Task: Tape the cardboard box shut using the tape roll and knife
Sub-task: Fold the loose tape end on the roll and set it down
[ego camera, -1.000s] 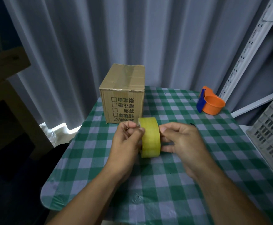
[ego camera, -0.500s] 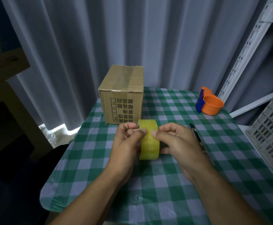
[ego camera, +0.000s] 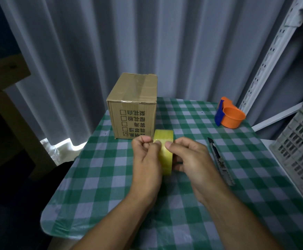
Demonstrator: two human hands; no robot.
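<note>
Clearly, the tape roll (ego camera: 165, 156) is held on edge between 2 hands. The left hand (ego camera: 146, 165) pinches its upper rim with curled fingers (ego camera: 145, 141); the right hand (ego camera: 194, 162) grips its side, fingertips hidden behind it. The box (ego camera: 134, 107) sits just beyond the left hand; the knife (ego camera: 220, 160) lies just right of the right hand, partly blurred.

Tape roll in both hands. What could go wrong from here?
The knife lies just beside the right hand; blade state unclear, so a blind reach may cut. The left hand picks at the tape roll; the end might split. The cardboard box sits near the left edge of the table; pressing could shove it off.
</note>
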